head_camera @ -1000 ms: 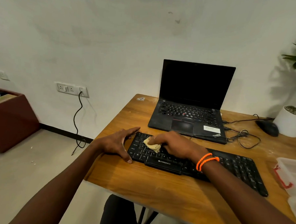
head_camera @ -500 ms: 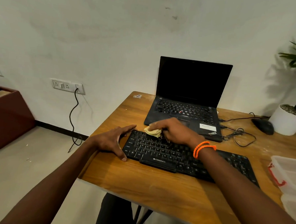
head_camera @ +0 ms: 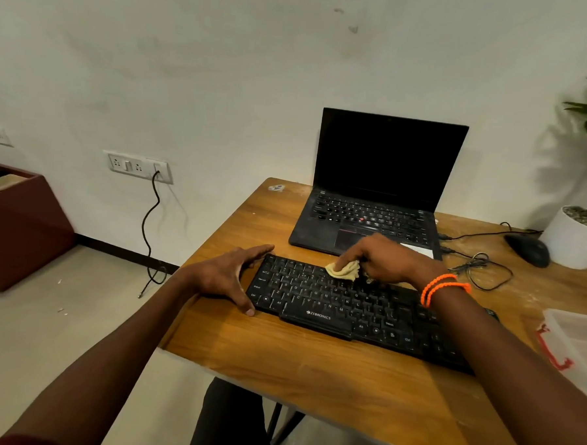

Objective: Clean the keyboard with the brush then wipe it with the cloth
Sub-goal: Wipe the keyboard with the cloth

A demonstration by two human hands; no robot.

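The keyboard [head_camera: 355, 307] lies on the wooden table [head_camera: 311, 369] with its long axis running left to right and sloping toward the near right, just in front of the laptop [head_camera: 372, 192]. The right hand [head_camera: 382, 259] sits over the keyboard's far edge, about a third of the way along from its left end, its fingers curled round a bunched yellow cloth [head_camera: 344, 271] pressed onto the top key rows. The left hand [head_camera: 228, 276] is spread wide and holds nothing, its thumb and fingers bracketing the keyboard's left end to steady it. Most of the keyboard stretches away to the right of the cloth, partly under the right forearm, so the wipe most likely has to travel rightward along that long axis, or come back across the nearer rows. The right hand is the one placed for that stroke; the left is best kept as the brace. No brush shows anywhere
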